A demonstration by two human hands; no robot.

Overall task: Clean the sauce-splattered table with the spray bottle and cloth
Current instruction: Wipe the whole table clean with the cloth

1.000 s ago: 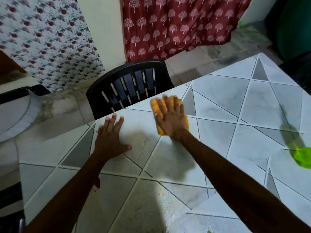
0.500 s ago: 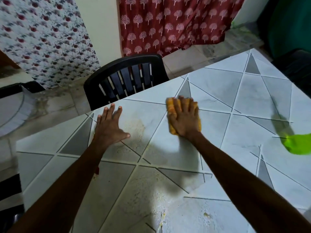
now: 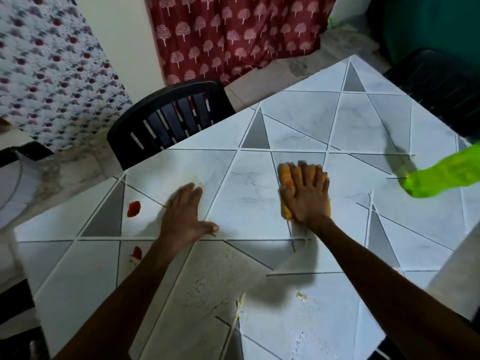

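The table (image 3: 358, 120) has a pale marble top with grey triangles. My right hand (image 3: 305, 194) lies flat with straight fingers, pressing an orange cloth (image 3: 285, 178) onto the table's middle. Flat on the table to the left of it rests my left hand (image 3: 185, 216), fingers spread. Two red sauce blobs (image 3: 134, 209) lie left of that hand, one near my left forearm. Yellowish smears (image 3: 301, 296) and dried specks mark the near part of the top. A bright green spray bottle (image 3: 439, 178) lies blurred at the right edge of view.
A black plastic chair (image 3: 168, 120) is tucked against the table's far left edge. Another dark chair (image 3: 439, 87) stands at the far right. A red tree-print curtain (image 3: 233, 35) and a floral cloth (image 3: 52, 74) hang behind. Tiled floor surrounds the table.
My right hand has slid the cloth rightwards and towards me across the table. The view has shifted, bringing the red blobs and more of the green bottle into sight.
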